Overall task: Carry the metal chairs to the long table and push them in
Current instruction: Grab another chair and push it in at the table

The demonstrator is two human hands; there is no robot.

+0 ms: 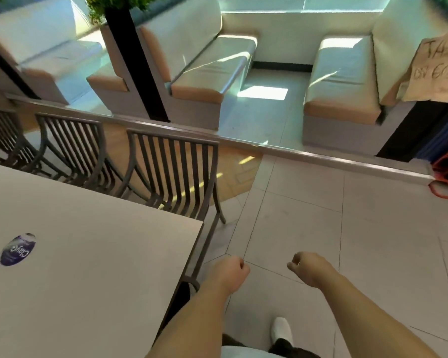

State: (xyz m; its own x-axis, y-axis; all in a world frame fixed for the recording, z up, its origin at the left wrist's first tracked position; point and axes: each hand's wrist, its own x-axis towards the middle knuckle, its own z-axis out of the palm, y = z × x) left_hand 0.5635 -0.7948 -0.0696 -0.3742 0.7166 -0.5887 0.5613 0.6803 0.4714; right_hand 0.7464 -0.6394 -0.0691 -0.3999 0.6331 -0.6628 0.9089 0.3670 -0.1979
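The long pale table [93, 254] fills the lower left, with a round purple sticker [18, 249] on its top. Along its far side stand dark metal slat-back chairs: the nearest chair [173, 174] at the table's corner, a second chair [73, 148] to its left, and a third chair [3, 135] at the left edge. All three are tucked against the table. My left hand [232, 273] hangs curled into a fist just past the table's end, holding nothing. My right hand [312, 267] is beside it over the floor tiles, fingers curled, also holding nothing.
Beyond a low metal rail [308, 153] lie cushioned booth benches [212, 58], a dark post [137, 65] with a plant and a hand-lettered cardboard sign [437, 71]. An orange cord [445, 177] lies at the right. Pale floor tiles [347, 228] spread ahead. My white shoe [281, 329] shows below.
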